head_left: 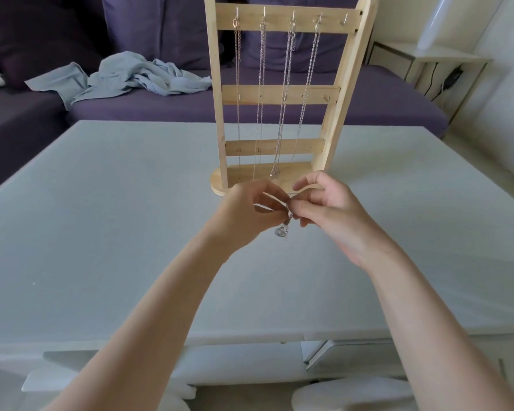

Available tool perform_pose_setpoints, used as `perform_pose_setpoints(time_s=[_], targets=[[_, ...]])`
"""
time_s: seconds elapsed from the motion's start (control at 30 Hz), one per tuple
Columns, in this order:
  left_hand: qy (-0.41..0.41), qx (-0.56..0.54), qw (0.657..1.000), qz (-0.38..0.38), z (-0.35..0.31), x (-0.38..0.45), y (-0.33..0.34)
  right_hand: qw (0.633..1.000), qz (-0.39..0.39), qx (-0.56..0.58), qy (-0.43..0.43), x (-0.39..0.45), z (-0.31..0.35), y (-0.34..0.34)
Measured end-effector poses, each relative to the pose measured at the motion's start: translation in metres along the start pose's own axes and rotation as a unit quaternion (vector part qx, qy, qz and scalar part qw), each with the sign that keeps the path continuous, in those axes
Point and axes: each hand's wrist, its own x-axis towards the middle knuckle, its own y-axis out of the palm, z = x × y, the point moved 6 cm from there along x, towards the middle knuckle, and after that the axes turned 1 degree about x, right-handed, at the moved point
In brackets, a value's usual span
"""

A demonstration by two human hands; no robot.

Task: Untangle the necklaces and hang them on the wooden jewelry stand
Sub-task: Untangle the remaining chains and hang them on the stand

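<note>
A wooden jewelry stand [281, 94] stands upright at the far middle of the pale table [101, 232]. Several silver necklaces [285, 84] hang from hooks on its top bar, reaching down to the base. The rightmost top hook [344, 21] is bare. Just in front of the stand's base, my left hand [250, 212] and my right hand [321, 209] meet above the table and both pinch a thin silver necklace [288, 215]. Its small round pendant [280, 231] dangles below my fingers. Most of this chain is hidden between my fingers.
A purple sofa [250, 111] runs behind the table, with a crumpled light-blue cloth [125, 78] on its seat. A white side table [428, 57] stands at the back right. White stools [353, 393] show under the near table edge.
</note>
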Motion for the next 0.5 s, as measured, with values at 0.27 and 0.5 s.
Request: perform_pose_setpoints(time_s=[0.27, 0.5], targets=[[-0.057, -0.084, 0.995, -0.021, 0.007, 0.000, 0.002, 1.000, -0.002, 0.002, 0.014, 0.005, -0.006, -0.002], [-0.048, -0.061, 0.994, -0.077, 0.008, -0.001, -0.002, 0.998, 0.010, 0.009, 0.057, 0.004, -0.014, 0.006]])
